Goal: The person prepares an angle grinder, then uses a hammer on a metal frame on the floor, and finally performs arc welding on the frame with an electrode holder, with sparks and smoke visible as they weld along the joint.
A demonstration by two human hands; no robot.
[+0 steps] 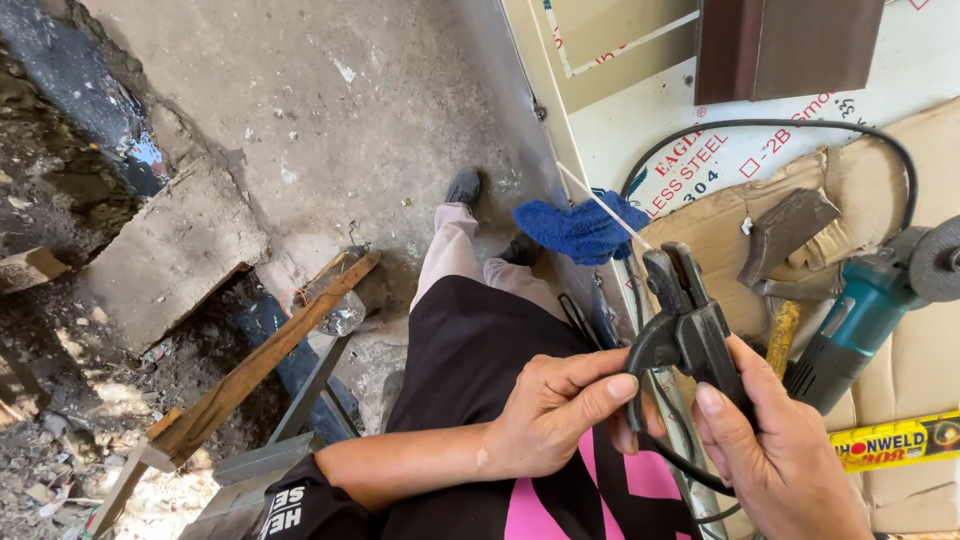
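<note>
Above the lap, a black electrode holder [685, 320] is gripped upright by the closed right hand [780, 450], its lever pinched by left hand [555, 410], rod [605, 208] angled up-left.

My teal grinder [860, 320] lies on the cardboard [900, 200] that covers the surface. Just left of the grinder sit a wire brush [790, 235] and a yellow-handled tool [782, 335]. A yellow box [893, 442] rests below the grinder. Well to the grinder's left lies a blue rag [580, 228], and farther left a wooden plank [262, 362] on the floor.
</note>
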